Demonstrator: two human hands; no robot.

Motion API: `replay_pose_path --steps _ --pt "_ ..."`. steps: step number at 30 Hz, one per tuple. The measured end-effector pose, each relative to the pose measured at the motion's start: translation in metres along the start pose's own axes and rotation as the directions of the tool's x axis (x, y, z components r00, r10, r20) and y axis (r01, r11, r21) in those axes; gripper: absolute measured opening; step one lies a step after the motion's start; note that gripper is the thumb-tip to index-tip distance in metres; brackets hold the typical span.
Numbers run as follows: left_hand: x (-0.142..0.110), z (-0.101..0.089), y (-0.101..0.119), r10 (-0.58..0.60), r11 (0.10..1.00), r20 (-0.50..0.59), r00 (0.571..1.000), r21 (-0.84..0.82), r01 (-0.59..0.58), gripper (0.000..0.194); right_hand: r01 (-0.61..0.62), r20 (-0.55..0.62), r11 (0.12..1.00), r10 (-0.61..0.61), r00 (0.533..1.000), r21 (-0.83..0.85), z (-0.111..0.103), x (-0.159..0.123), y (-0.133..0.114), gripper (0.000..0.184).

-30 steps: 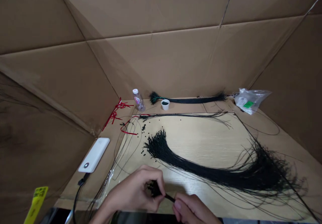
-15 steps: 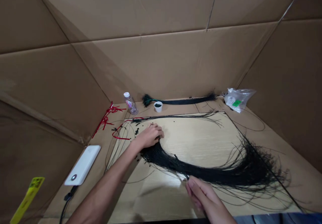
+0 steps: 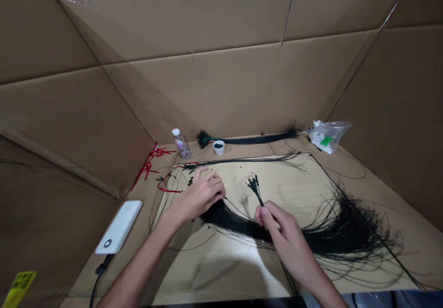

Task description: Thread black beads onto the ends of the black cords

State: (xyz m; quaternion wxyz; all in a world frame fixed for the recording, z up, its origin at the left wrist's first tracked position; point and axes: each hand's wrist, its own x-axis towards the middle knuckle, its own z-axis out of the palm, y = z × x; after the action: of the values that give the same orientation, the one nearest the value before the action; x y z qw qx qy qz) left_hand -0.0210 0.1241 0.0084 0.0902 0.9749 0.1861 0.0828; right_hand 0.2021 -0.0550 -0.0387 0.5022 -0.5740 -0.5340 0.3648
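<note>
Head cam: R hand (image 3: 282, 228) pinches small strand bunch (image 3: 255, 188), knobbly tips up, above middle of worktop (image 3: 294, 183); L hand (image 3: 206, 191) curled over L end of big black bundle (image 3: 238, 224), grip can't tell. Bundle runs to worktop's R edge. White cup (image 3: 218, 151) nr far edge.

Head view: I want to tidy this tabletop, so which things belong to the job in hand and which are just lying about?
Seem to belong:
small black bunch, in the right hand
large black bundle, one end under the left hand
similar rear bundle and white cup of dark bits, perhaps

Seem to be just lying about:
clear bottle
plastic bag
red ribbons
white device
</note>
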Motion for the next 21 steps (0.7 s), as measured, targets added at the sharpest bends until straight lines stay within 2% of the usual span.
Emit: replay_pose_path --steps 2,4,7,9,11,13,17,19,21 --pt "-0.011 -0.012 0.02 -0.005 0.998 -0.055 0.998 -0.06 0.002 0.01 0.147 0.018 0.982 -0.146 0.989 -0.115 0.008 0.013 -0.003 0.038" --pt "-0.022 -0.02 0.036 -0.028 0.996 -0.086 0.996 -0.083 0.021 0.009 0.183 0.104 0.977 -0.172 0.98 -0.109 0.018 0.02 -0.003 0.036" --pt "-0.038 -0.025 0.052 -0.071 0.995 -0.105 0.992 -0.08 0.063 0.011 0.029 0.301 1.0 -0.027 0.953 -0.002 0.03 0.019 -0.005 0.04" --pt "-0.047 -0.026 0.06 -0.108 0.991 -0.143 0.984 -0.094 0.096 0.008 -0.031 0.376 1.0 0.025 0.926 0.008 0.033 0.014 -0.008 0.042" --pt "-0.052 -0.026 0.067 -0.143 0.985 -0.189 0.971 -0.125 0.121 0.017 -0.016 0.399 1.0 0.016 0.917 -0.005 0.033 0.009 -0.011 0.041" --pt "-0.053 -0.024 0.07 -0.134 0.976 -0.189 0.973 -0.197 0.096 0.026 0.002 0.422 1.0 0.002 0.907 -0.009 0.031 0.007 -0.015 0.041" --pt "-0.051 -0.015 0.07 -0.086 0.897 -0.101 0.991 -0.441 0.033 0.01 -0.019 0.46 1.0 0.021 0.888 -0.01 0.023 0.002 -0.02 0.044" --pt "-0.05 -0.008 0.07 -0.103 0.855 -0.106 0.989 -0.517 0.034 0.005 -0.039 0.475 0.999 0.043 0.879 -0.017 0.017 -0.002 -0.022 0.046" --pt "-0.051 -0.001 0.074 -0.105 0.82 -0.151 0.983 -0.573 0.0 0.011 -0.068 0.494 0.997 0.079 0.866 -0.04 0.011 -0.009 -0.025 0.048"
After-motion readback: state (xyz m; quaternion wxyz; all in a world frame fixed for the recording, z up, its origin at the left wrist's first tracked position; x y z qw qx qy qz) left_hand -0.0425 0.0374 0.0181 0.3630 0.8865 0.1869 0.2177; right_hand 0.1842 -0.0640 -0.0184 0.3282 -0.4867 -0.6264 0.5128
